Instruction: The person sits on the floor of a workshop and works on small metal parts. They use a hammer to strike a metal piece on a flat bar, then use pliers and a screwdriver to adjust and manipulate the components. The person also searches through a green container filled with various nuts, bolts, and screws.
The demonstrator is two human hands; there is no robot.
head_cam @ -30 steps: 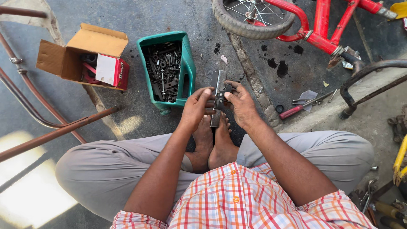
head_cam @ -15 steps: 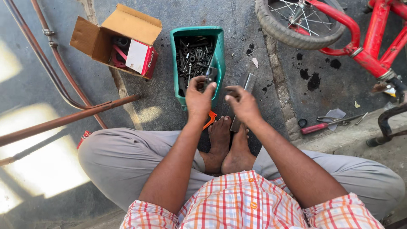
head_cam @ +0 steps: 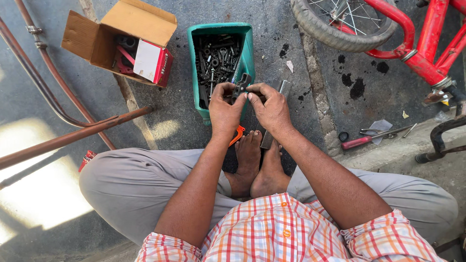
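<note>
Both hands, left hand (head_cam: pixel 224 109) and right hand (head_cam: pixel 272 107), pinch a small dark metal part (head_cam: pixel 241 86) between their fingertips, just above the near end of the green bin (head_cam: pixel 247 53) of bolts; it looks stiff, heavy for its size, perhaps greasy; best gripped by its ends; pliers (head_cam: pixel 371 137) lie well right.

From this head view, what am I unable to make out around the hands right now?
- Small dark metal part: mostly covered by the left hand and right hand; its shape is unclear.
- Orange-handled tool: hidden under the left wrist.
- Red bicycle: cut off by the top and right edges.
- Green plastic bin: its dark hardware is too small to sort.
</note>
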